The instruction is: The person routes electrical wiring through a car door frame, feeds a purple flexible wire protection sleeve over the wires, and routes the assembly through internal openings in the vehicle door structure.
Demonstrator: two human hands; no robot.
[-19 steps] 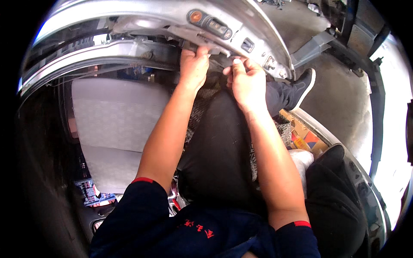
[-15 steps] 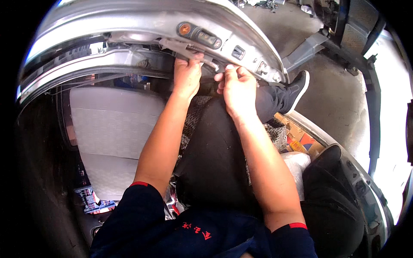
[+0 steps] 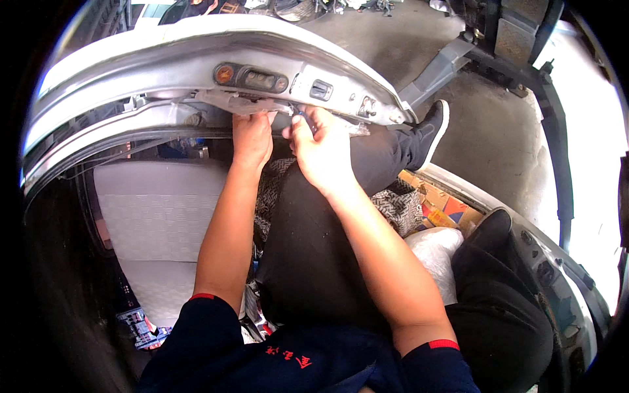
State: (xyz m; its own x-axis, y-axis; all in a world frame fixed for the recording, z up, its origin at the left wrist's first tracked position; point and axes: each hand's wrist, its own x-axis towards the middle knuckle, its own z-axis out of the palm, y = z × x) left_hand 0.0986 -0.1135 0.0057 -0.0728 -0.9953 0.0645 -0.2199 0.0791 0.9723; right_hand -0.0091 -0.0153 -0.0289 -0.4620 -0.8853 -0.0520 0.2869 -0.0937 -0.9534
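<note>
In front of me is a silver vehicle panel (image 3: 295,75) with an orange round lens (image 3: 225,73) and a dark rectangular fitting (image 3: 320,90). A crumpled, translucent plastic film (image 3: 229,101) hangs along its near edge. My left hand (image 3: 252,141) reaches up to that film, its fingers closed on the film's lower edge and partly hidden. Close to its right, my right hand (image 3: 322,147) is closed at the same edge, thumb against fingers. Whatever it pinches is too small to make out; a bit of blue shows by the fingertips. More clear film (image 3: 357,129) sticks out beyond the right hand.
A grey seat (image 3: 154,209) stands on the left. My dark-trousered leg (image 3: 327,229) lies under the arms, its shoe (image 3: 434,134) over the sill. At right are a cardboard box (image 3: 458,206), a white plastic bag (image 3: 438,252) and a dark lift post (image 3: 553,144) on a concrete floor.
Panel and both hands now appear further left and lower in the view, partly through head movement. More of the plastic film shows below the panel. My right hand has drawn closer to the left.
</note>
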